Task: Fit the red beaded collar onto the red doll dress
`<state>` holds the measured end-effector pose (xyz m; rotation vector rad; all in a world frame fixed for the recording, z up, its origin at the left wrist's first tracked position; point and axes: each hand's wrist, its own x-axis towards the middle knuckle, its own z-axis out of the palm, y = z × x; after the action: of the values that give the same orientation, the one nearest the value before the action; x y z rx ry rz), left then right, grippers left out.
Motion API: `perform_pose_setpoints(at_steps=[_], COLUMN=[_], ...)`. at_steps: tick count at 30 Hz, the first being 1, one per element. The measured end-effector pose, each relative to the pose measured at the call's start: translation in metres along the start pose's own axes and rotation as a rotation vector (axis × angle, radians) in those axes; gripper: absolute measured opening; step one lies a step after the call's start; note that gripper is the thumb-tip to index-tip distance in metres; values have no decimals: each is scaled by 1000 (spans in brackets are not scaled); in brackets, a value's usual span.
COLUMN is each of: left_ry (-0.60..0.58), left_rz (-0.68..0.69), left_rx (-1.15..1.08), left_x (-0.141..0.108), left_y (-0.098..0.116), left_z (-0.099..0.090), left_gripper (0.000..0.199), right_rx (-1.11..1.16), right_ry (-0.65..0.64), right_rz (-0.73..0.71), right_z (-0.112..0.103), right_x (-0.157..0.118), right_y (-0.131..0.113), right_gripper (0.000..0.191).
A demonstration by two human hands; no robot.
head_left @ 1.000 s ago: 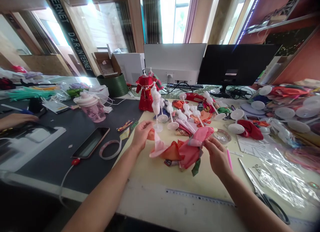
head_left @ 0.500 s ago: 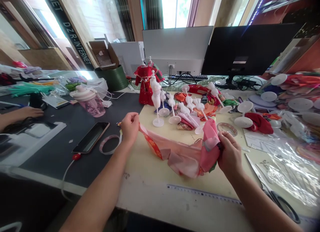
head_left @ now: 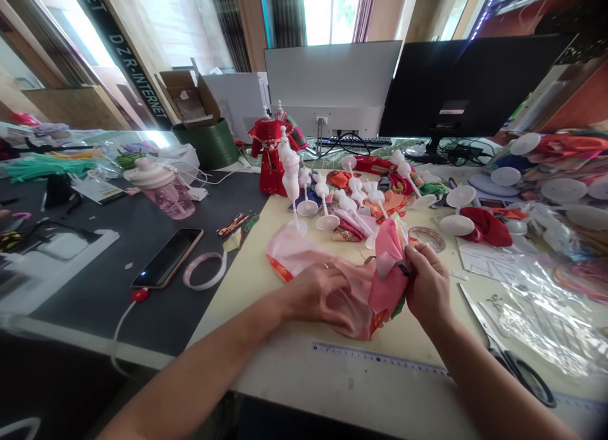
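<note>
Left hand [head_left: 316,297] moved in toward right, now lying open on pink fabric bundle [head_left: 304,250]; right hand [head_left: 427,285] pinching bundle's gathered end, hands close. Bundle on desk [head_left: 247,301], just near of white doll stands [head_left: 291,174]; sharp tug or sweep could topple stands.

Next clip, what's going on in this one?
A person is handling pink cloth edged in red on a pale yellow mat. The left hand lies flat on it while the right hand pinches a gathered fold. Behind them, white doll dress forms stand beside a red doll gown; black-handled scissors lie to the right.
</note>
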<state>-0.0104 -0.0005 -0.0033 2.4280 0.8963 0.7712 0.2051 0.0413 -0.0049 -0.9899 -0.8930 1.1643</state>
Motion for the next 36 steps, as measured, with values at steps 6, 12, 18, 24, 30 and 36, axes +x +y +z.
perform_pose_setpoints(at_steps=[6,12,18,24,30,36], left_ry=[-65,-9,95,101,179,118], left_rz=[78,-129,-398,-542,-472,-624], left_rx=[74,-75,-159,-247,-634,-927], left_x=[3,1,6,7,2,-2], left_y=[11,7,21,14,-4,-11], left_z=[22,15,16,13,-15,-18], left_gripper=[7,9,42,20,29,41], right_rx=[16,45,267,352,430,523], right_ry=[17,31,-105,-211,-107,-114], right_rz=[16,16,181,228,164,147], right_z=[-1,-1,7,7,-1,-13], right_x=[1,4,-1,-2,10,21], right_y=[-2,-3,-9,-14,-14,-16], right_gripper=[22,17,16,10,13,9])
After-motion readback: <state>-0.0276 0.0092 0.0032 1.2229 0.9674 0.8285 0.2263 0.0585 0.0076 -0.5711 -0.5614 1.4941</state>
